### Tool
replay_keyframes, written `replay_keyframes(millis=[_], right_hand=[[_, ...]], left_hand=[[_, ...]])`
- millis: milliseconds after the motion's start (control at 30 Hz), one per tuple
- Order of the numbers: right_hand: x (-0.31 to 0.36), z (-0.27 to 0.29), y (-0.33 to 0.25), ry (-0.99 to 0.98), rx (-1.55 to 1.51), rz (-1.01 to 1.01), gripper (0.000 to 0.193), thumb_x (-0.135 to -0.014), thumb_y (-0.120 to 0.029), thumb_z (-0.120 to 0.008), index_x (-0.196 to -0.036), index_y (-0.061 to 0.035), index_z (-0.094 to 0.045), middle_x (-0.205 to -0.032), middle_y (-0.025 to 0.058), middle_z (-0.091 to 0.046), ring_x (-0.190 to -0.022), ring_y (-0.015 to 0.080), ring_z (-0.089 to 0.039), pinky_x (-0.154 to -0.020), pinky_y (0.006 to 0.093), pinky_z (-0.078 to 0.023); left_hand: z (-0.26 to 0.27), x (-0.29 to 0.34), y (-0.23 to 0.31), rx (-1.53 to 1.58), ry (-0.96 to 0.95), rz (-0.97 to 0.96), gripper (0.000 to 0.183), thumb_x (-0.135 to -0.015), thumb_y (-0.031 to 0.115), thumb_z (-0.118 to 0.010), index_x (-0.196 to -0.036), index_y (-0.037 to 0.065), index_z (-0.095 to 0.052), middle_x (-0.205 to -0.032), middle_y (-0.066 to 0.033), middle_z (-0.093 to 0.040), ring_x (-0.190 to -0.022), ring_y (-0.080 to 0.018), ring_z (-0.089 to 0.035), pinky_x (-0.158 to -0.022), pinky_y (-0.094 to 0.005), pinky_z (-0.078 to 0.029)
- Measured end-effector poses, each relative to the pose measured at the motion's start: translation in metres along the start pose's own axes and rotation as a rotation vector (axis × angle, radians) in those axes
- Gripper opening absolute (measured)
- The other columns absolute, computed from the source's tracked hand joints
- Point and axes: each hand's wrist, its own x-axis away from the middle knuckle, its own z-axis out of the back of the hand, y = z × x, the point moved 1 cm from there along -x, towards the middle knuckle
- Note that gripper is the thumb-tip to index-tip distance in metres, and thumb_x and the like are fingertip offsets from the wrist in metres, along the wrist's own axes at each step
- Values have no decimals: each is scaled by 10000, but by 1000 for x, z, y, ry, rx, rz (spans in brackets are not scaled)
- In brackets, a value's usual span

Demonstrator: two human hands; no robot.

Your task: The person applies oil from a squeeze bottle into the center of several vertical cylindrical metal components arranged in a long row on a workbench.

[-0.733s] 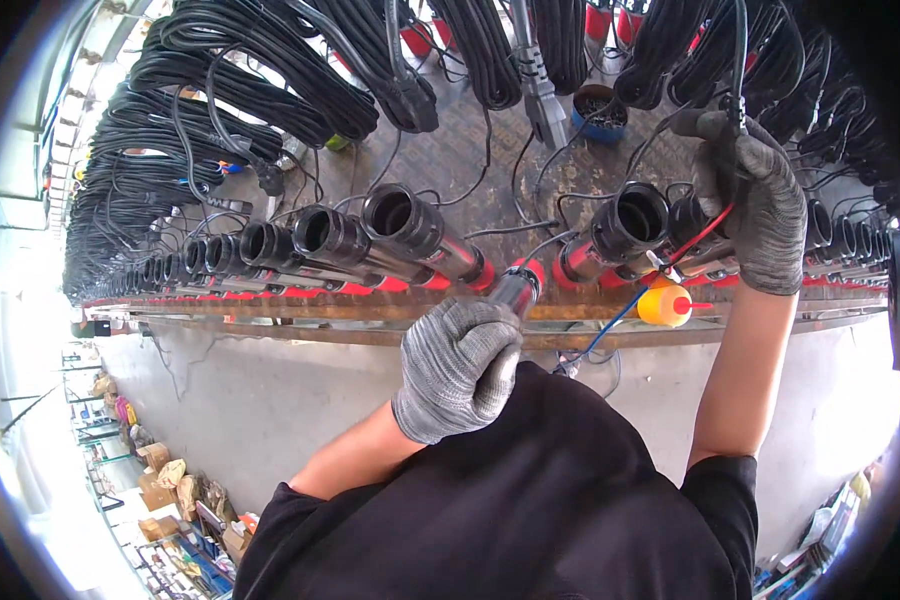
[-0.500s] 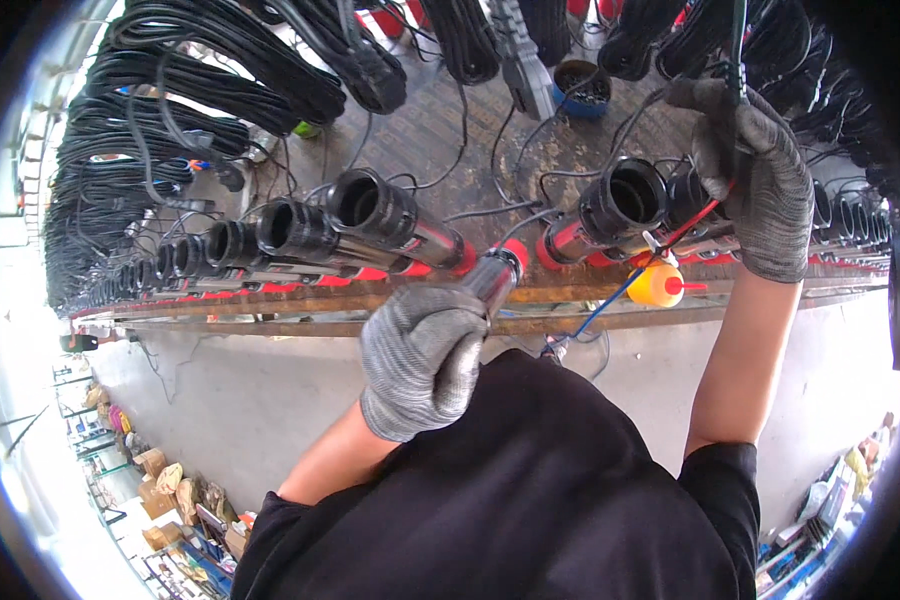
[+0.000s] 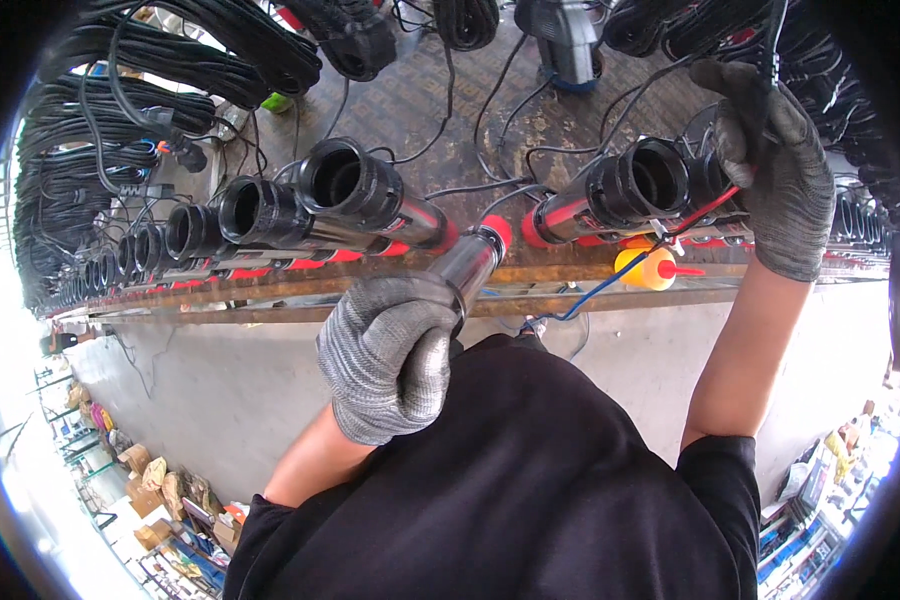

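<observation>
My left hand [image 3: 385, 355], in a grey knit glove, is wrapped round a silver cylinder with a red end cap [image 3: 470, 262]. The cylinder tilts up and away from me at the bench's near edge, and a black cable runs off its red end. My right hand [image 3: 785, 170], gloved alike, is raised at the right with its fingers curled round a dark object [image 3: 760, 130], mostly hidden by the glove. A black cord [image 3: 773, 45] rises from that hand. A red line [image 3: 710, 208] leads down from it toward a blue cord [image 3: 605, 287].
Cylinders with black open collars [image 3: 348, 182] and red ends line the bench edge [image 3: 540, 272] on both sides. Bundled black cables [image 3: 150, 50] lie beyond them. A yellow bottle with a red nozzle [image 3: 645, 268] is at the edge. A grey plug-like part [image 3: 568, 50] covers most of a blue bowl.
My left hand has moved left and slightly toward me with the cylinder. The right hand stays raised, a little farther right. The view has shifted, so the bench objects appear displaced.
</observation>
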Motion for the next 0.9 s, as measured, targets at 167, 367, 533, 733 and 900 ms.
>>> replay_keyframes(millis=[167,367,533,733,900], right_hand=[[-3,-26,1,199,25,-50,526,-1036,-358,-591,-1334,71,-654,-1294,264,-690,-649,77,-474,-472,188,-307],[-2,-11,-2,35,3,-34,484,-1022,-323,-614,-1292,75,-668,-1068,199,-742,-539,75,-420,-470,194,-312],[0,-15,-4,93,8,-39,439,-1014,-295,-634,-1275,55,-683,-1045,173,-764,-551,75,-483,-452,196,-309],[-1,-14,-1,203,-28,-61,370,-1019,-253,-661,-1246,35,-714,-1039,146,-779,-542,80,-506,-454,189,-325],[-4,-1,4,141,-81,-38,373,-1018,-245,-677,-1267,31,-706,-1067,161,-782,-539,76,-486,-466,190,-305]], left_hand=[[-1,5,-3,-3,26,17,189,-813,22,-742,-989,77,-704,-965,-111,-729,-844,-316,-701,-742,-411,-579],[-6,7,-3,31,48,-10,274,-795,45,-760,-1055,81,-682,-987,-108,-720,-835,-327,-697,-736,-432,-570],[-6,10,-1,5,35,-4,253,-793,68,-768,-1033,76,-688,-982,-116,-714,-835,-332,-695,-735,-441,-568],[-9,9,1,-35,65,-12,237,-794,93,-781,-1011,79,-688,-977,-125,-699,-807,-344,-681,-704,-447,-552],[-12,2,13,80,72,85,343,-769,96,-835,-1068,90,-665,-1058,-108,-730,-852,-294,-712,-754,-403,-591]])
